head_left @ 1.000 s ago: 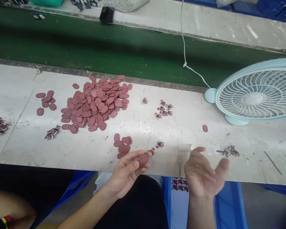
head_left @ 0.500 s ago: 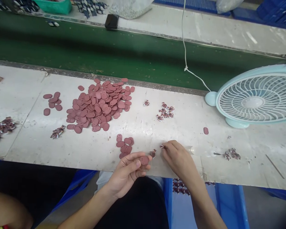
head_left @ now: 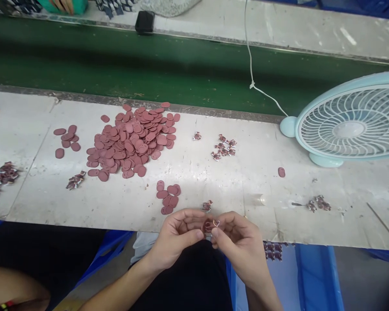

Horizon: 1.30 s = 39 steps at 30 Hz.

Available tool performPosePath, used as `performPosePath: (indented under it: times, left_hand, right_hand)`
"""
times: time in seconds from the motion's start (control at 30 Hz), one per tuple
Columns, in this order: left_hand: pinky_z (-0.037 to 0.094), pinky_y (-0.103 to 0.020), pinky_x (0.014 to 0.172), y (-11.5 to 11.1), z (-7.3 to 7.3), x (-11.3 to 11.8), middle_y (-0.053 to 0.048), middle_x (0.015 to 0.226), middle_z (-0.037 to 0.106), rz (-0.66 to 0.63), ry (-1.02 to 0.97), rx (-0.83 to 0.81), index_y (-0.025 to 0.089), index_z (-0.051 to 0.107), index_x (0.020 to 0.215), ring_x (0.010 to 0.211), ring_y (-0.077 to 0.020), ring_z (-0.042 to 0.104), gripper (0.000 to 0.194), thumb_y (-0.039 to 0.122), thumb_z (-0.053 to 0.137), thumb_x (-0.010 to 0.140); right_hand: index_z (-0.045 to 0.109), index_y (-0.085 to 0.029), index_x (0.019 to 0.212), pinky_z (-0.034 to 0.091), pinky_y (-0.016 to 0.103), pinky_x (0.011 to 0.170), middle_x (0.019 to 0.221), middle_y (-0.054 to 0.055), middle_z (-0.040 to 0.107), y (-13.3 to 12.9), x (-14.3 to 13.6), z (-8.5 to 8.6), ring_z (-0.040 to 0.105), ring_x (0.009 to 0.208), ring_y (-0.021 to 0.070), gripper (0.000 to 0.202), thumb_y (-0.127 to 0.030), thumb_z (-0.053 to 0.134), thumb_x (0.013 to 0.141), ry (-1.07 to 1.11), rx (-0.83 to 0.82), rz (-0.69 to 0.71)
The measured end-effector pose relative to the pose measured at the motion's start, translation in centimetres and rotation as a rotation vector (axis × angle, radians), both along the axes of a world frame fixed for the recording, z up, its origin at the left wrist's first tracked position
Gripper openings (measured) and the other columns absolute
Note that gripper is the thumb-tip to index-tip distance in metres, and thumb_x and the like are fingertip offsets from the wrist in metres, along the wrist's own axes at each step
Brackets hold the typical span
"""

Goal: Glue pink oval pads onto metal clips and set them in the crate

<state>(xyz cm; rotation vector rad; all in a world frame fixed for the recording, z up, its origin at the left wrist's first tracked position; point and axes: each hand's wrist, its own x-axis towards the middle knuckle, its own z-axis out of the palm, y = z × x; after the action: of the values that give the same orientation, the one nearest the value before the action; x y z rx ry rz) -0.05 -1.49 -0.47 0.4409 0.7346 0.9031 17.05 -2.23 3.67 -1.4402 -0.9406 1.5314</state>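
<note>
Both hands meet just over the table's front edge. My left hand point(head_left: 178, 237) pinches a dark red oval disc point(head_left: 208, 226), partly hidden by the fingers. My right hand point(head_left: 240, 242) holds a small shiny brown and white figure point(head_left: 215, 223) against that disc. Just behind the fingers lies another small figure point(head_left: 207, 205). A small group of red discs point(head_left: 168, 196) is left of it, and a large heap of discs point(head_left: 129, 140) lies farther back. Several figures point(head_left: 223, 147) form a cluster behind my right hand.
A pale blue fan point(head_left: 350, 129) stands at the right, its white cord point(head_left: 251, 65) running back. A thin stick point(head_left: 379, 218) lies near the right front. Below the edge is a blue tray point(head_left: 317, 276). Someone's arm point(head_left: 16, 287) shows at lower left.
My right hand has moved from the table toward my left hand, bringing a small figure to the disc. The disc is now partly covered by fingers. The view has shifted slightly.
</note>
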Motion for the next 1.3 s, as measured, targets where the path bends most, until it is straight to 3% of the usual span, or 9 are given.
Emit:
performPosePath:
  times: [0.33, 0.5, 0.83, 1.0, 1.1, 1.2, 1.3]
  left_hand:
    - [0.058, -0.038, 0.091, 0.0, 0.1, 0.0, -0.011, 0.113, 0.079, 0.011, 0.132, 0.041, 0.016, 0.078, 0.076, 0.099, -0.0248, 0.074, 0.005, 0.014, 0.080, 0.081]
    - [0.055, -0.042, 0.095, 0.1, 0.2, 0.0, -0.011, 0.112, 0.080, 0.010, 0.146, 0.085, 0.018, 0.081, 0.079, 0.106, -0.0287, 0.073, 0.007, 0.013, 0.078, 0.083]
    - [0.058, -0.041, 0.093, 0.1, -0.1, 0.0, -0.011, 0.114, 0.079, 0.017, 0.153, 0.100, 0.018, 0.081, 0.081, 0.105, -0.0283, 0.074, 0.007, 0.014, 0.078, 0.084]
    - [0.061, -0.036, 0.091, -0.3, -0.2, 0.7, -0.009, 0.117, 0.079, 0.059, 0.225, 0.113, 0.020, 0.081, 0.081, 0.104, -0.0264, 0.076, 0.004, 0.017, 0.079, 0.083]
    - [0.063, -0.038, 0.091, -0.5, -0.2, 0.5, -0.011, 0.133, 0.072, 0.030, 0.389, 0.271, 0.023, 0.081, 0.093, 0.111, -0.0284, 0.074, 0.011, 0.020, 0.080, 0.082]
    - [0.060, -0.041, 0.100, 0.5, -0.5, -1.3, -0.011, 0.138, 0.069, -0.001, 0.715, 0.646, 0.025, 0.077, 0.115, 0.120, -0.0281, 0.070, 0.032, 0.018, 0.079, 0.083]
    - [0.055, -0.044, 0.107, 2.7, -1.0, -4.2, -0.009, 0.130, 0.073, -0.009, 1.157, 0.994, 0.024, 0.073, 0.122, 0.117, -0.0248, 0.069, 0.034, 0.017, 0.071, 0.090]
  right_hand:
    - [0.068, -0.021, 0.087, 0.056, 0.023, 0.062, 0.078, 0.002, 0.074, -0.1, 0.0, -0.5, 0.066, 0.065, 0.0124, 0.017, -0.035, 0.077, 0.088, 0.056, -0.062, 0.010]
    - [0.067, -0.021, 0.088, 0.056, 0.023, 0.065, 0.080, 0.002, 0.075, 0.0, 0.0, -0.5, 0.068, 0.067, 0.0124, 0.016, -0.034, 0.077, 0.089, 0.095, -0.060, 0.022]
    - [0.069, -0.021, 0.090, 0.058, 0.023, 0.066, 0.082, 0.002, 0.075, -0.1, 0.0, -0.6, 0.069, 0.069, 0.0124, 0.016, -0.035, 0.076, 0.090, 0.066, -0.032, 0.001]
    - [0.070, -0.021, 0.090, 0.059, 0.023, 0.066, 0.075, 0.001, 0.072, 0.0, 0.0, -1.7, 0.068, 0.068, 0.0123, 0.013, -0.033, 0.076, 0.090, 0.157, -0.019, -0.031]
    - [0.072, -0.023, 0.090, 0.059, 0.022, 0.063, 0.074, -0.001, 0.070, -0.4, 0.6, -3.0, 0.068, 0.066, 0.0117, 0.010, -0.032, 0.076, 0.090, 0.273, 0.002, -0.086]
    - [0.073, -0.023, 0.088, 0.056, 0.021, 0.055, 0.078, 0.000, 0.069, -1.7, 2.7, -3.8, 0.066, 0.061, 0.0108, 0.012, -0.033, 0.079, 0.087, 0.331, 0.007, -0.239]
    - [0.075, -0.021, 0.084, 0.053, 0.019, 0.048, 0.073, 0.000, 0.067, -3.8, 6.3, -4.3, 0.064, 0.056, 0.0110, 0.018, -0.034, 0.085, 0.079, 0.289, 0.001, -0.410]
